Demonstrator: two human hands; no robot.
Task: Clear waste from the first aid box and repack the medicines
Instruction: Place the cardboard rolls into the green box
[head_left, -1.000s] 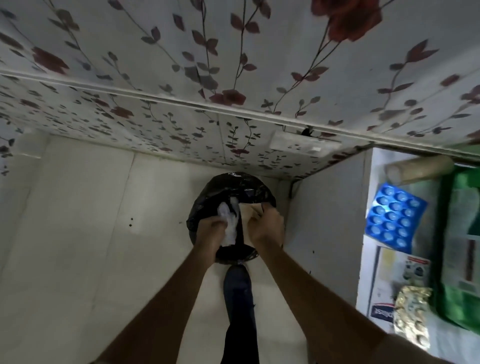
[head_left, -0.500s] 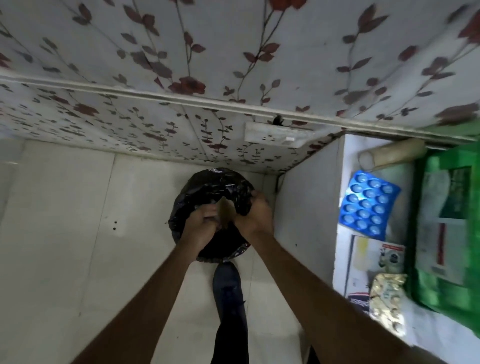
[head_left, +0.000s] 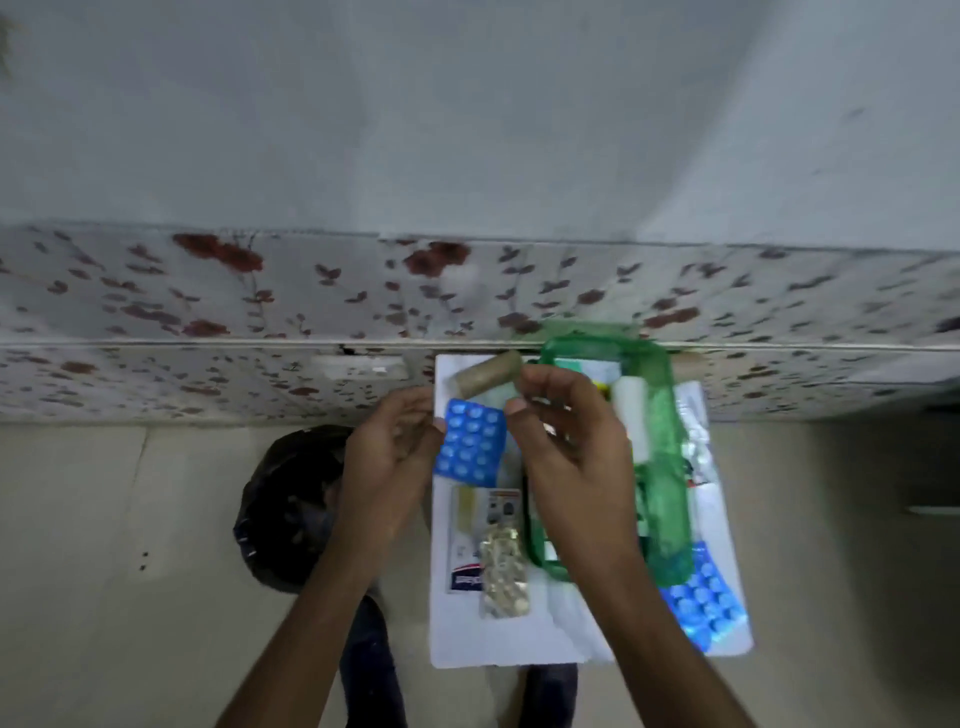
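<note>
While my left hand (head_left: 387, 452) and right hand (head_left: 566, 447) hover empty with loosely curled fingers, the green first aid box (head_left: 660, 467) lies just beneath my right, the blue blister pack (head_left: 471, 441) between them.

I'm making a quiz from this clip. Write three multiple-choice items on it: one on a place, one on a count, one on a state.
1. Where is the black bin bag?
A. On the white table
B. On the floor, left of the table
C. Inside the green box

2. How many blue pill strips show?
A. One
B. Two
C. Four

3. What are the hands doing?
A. Both raised above the table, holding nothing that can be seen
B. Both deep in the bag
C. Left one lifting the box

Key: 1 B, it sits on the tiles beside the white table. 2 B, one strip by the left hand, another near the green box. 3 A, the right hand is loosely curled, nothing visibly gripped.
</note>
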